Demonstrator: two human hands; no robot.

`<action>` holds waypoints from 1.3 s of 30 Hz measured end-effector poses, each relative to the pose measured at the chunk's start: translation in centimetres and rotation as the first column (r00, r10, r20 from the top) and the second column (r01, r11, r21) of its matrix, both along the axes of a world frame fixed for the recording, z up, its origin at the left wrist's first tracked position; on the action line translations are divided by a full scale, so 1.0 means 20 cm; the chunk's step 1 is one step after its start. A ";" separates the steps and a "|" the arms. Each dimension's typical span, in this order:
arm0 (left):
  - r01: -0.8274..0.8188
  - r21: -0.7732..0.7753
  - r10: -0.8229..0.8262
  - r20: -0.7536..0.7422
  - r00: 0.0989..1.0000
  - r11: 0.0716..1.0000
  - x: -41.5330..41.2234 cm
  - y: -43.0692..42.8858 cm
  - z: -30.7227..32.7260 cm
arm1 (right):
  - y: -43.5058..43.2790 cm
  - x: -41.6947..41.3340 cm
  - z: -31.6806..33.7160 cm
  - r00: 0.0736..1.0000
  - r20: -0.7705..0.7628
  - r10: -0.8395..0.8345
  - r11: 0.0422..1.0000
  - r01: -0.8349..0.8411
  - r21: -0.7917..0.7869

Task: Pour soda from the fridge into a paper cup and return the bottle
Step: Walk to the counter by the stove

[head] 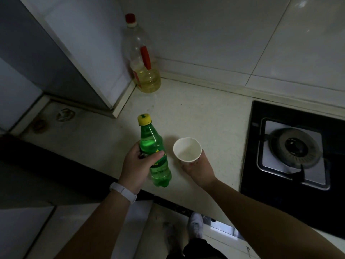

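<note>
Soda bottle (155, 144) is being gripped by the left hand (137, 166) at frame centre and the paper cup (187, 149) held just right of it by the right hand (199, 168); the cap (144, 119) should be unscrewed before tilting.

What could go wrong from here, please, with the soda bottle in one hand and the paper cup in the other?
1. The yellow cap is on the soda bottle and both hands are busy. Opening it probably means the right hand lets go of the paper cup, which looks empty and could tip.
2. The left hand holds the bottle near the counter front edge, so foam or a slip might reach the floor.
</note>
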State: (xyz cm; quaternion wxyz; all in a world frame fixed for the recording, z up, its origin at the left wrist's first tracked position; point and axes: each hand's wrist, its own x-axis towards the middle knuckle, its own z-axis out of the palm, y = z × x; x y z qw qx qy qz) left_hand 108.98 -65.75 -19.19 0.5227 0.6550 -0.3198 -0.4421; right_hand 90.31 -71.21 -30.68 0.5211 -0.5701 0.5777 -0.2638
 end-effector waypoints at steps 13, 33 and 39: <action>0.061 -0.049 -0.062 -0.023 0.998 0.997 -0.06 -0.07 0.10 | -0.05 -0.13 0.11 0.999 0.001 -0.032 0.999 0.032 0.012; 0.462 -0.170 -0.475 -0.042 0.879 0.870 -0.43 0.11 0.29 | 0.61 -0.49 0.53 0.845 0.241 -0.477 0.874 0.486 0.025; 0.616 -0.219 -0.635 -0.019 0.772 0.756 -0.61 0.18 0.34 | 0.84 -0.66 0.59 0.741 0.249 -0.624 0.764 0.645 -0.004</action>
